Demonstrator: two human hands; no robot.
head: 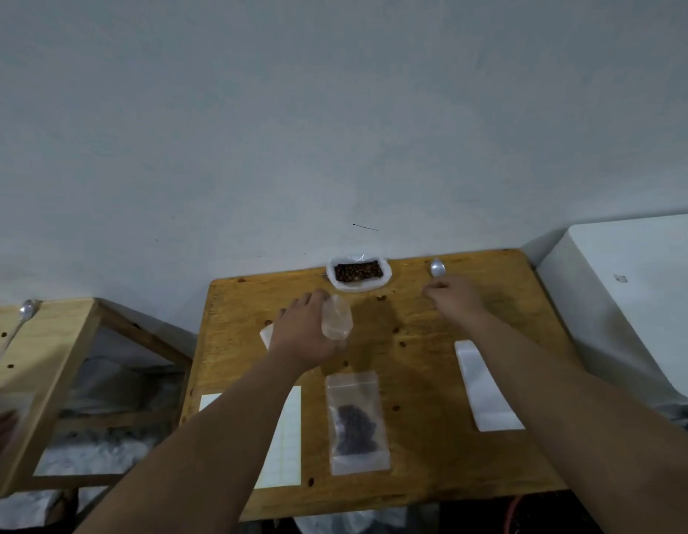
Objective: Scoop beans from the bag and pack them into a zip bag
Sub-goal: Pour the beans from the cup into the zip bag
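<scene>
Now left hand (303, 329) grips zip bag (336, 319), right hand (456, 300) pinches spoon (437, 268).

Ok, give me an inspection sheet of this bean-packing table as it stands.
Surface: wooden table, loose beans scattered on it.
Job's things: open bag of beans at the far edge; filled zip bag lying flat near the front; empty zip bag; spoon.
Clutter: label sheet front left; white pouch stack on the right.
Hands: left hand grips the empty zip bag; right hand holds the spoon's handle.
Cables: perhaps a reddish cord under the front edge.
Surroundings: grey wall; side table at left bearing a second spoon; white unit at right.
</scene>
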